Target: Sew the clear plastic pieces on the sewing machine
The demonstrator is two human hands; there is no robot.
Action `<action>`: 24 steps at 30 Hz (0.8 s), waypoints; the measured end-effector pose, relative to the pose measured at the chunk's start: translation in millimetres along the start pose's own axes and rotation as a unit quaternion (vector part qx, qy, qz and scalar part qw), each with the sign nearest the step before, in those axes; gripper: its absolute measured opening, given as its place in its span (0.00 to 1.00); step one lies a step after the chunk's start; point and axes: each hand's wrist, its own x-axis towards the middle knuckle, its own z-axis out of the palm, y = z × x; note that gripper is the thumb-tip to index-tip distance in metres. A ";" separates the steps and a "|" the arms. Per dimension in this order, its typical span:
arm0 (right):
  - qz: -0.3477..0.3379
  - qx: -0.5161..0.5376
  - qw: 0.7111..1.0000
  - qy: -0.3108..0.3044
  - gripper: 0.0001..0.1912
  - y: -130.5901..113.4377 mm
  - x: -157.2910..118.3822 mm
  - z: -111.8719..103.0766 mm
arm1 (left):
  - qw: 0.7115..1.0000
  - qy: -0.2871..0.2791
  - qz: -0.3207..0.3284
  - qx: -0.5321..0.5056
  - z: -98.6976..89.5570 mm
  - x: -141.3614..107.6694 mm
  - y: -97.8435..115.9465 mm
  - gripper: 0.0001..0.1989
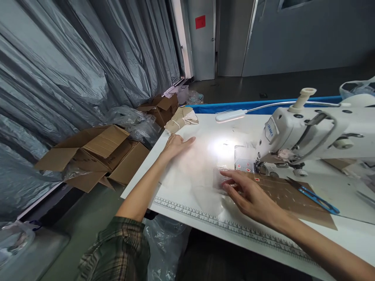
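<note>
Translucent sheeting [196, 168] is lying across a white table [359, 246], left of a sewing machine [293, 128], as the left hand [175, 146] is spreading its thumb wide by its far edge. The right hand [244, 191] is curving, thumb and forefinger apart, at clear plastic [219, 177]; contact is remaining unclear.

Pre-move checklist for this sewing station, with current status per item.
1. Lamp on: ok, bright patch beneath.
2. Left hand away from sewing machine: ok, near far-left table edge.
3. Right hand clear of needle area: ok, fingers in front and to its left.
4. Brown sheet uncovered: not ok, blue-handled snips lie on it.
5. Needle threaded: cannot tell, too small.
6. Clear film lying flat: cannot tell, glare and blur.
</note>
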 end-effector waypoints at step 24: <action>-0.153 0.031 0.986 0.051 0.44 -0.9 -82.9 -76.5 | 0.772 -0.580 0.174 -0.194 8.1 -160.6 148.1 0.15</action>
